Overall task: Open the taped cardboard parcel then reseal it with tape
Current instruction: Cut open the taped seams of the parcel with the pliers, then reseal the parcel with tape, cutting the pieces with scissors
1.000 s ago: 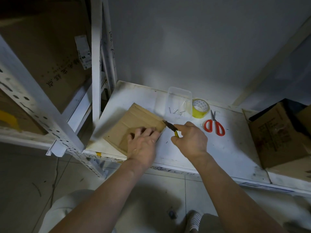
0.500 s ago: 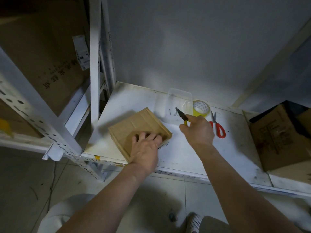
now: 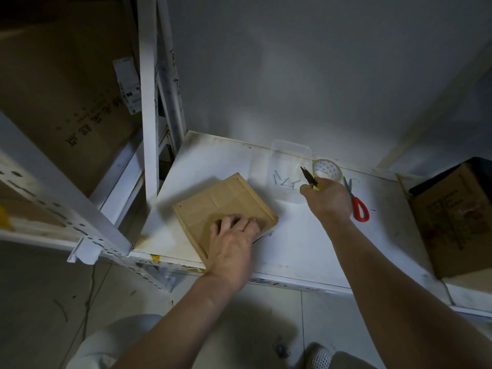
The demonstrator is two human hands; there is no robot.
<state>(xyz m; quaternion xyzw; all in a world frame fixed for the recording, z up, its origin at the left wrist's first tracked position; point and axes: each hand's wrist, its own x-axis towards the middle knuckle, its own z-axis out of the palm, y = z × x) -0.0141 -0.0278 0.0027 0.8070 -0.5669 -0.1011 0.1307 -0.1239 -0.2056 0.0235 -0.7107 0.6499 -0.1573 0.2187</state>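
Observation:
A flat brown cardboard parcel (image 3: 218,206) lies on the white shelf (image 3: 298,243), near its front left corner. My left hand (image 3: 233,241) presses flat on the parcel's near right part, fingers spread. My right hand (image 3: 328,201) is raised to the right of the parcel and grips a small cutter with a dark blade and yellow handle (image 3: 308,178), the blade pointing up and away over the clear container. A yellow roll of tape (image 3: 326,169) stands just behind that hand.
A clear plastic container (image 3: 288,169) holding several nails sits behind the parcel. Red-handled scissors (image 3: 356,202) lie right of my right hand. An open cardboard box (image 3: 452,217) stands at the far right. White shelf uprights (image 3: 147,102) rise at the left.
My right hand lifted the cutter away from the parcel's right edge and carried it back and right, above the container. The parcel was turned and settled flat under my left hand.

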